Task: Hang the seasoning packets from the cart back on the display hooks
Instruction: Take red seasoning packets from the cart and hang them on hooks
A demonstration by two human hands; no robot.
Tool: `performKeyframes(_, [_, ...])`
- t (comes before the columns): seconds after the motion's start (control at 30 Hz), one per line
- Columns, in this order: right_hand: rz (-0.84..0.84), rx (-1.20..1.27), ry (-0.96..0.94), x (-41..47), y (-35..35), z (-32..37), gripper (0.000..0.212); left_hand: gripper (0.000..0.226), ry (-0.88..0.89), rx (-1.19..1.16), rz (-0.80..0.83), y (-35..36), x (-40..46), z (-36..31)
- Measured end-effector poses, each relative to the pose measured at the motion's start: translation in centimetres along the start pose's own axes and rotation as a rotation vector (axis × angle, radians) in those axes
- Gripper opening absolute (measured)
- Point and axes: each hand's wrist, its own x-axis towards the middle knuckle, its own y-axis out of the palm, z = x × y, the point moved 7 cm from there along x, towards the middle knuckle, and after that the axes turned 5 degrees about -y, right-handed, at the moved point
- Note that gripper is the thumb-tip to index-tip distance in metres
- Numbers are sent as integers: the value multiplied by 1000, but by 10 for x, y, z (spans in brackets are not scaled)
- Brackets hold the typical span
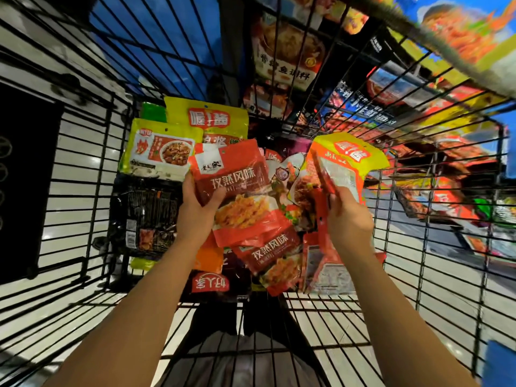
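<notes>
Both my hands are inside a black wire cart [92, 174] full of seasoning packets. My left hand [196, 212] grips a red packet with white characters [237, 182] by its left edge, thumb on the front. My right hand [349, 219] holds a yellow and orange packet [346, 163] together with a red one behind it, lifted above the pile. A second red packet [268, 255] lies under the first. Yellow-green packets [162, 149] lean against the cart's far left side. Display packets [287, 57] hang beyond the cart's front wall.
A dark packet with a barcode [148, 219] lies at the cart's left. A dark red packet [212, 283] lies upside down at the near end. More hanging packets [435, 152] fill the right, behind the wire. White floor tiles show through the cart's left wall.
</notes>
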Motion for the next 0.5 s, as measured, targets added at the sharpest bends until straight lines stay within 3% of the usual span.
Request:
performKeyframes(0.1, [-21, 37, -199, -10, -28, 41, 34, 95, 22, 5, 74, 0, 0, 7])
performKeyframes(0.17, [94, 232, -205, -12, -47, 61, 34, 79, 14, -41, 96, -4, 3, 8])
performKeyframes(0.23, [212, 472, -196, -11, -60, 81, 14, 51, -34, -169, 105, -10, 6, 9])
performKeyframes(0.3, [265, 605, -229, -8, -63, 103, 7, 42, -118, -254, 107, -15, 5, 6])
performKeyframes(0.4, [273, 699, -195, 7, -49, 125, 12, 67, -131, -330, 156, -13, -9, -9])
performKeyframes(0.5, [212, 731, -121, 38, -27, 126, 9, 65, -155, -377, 160, -8, -16, -8])
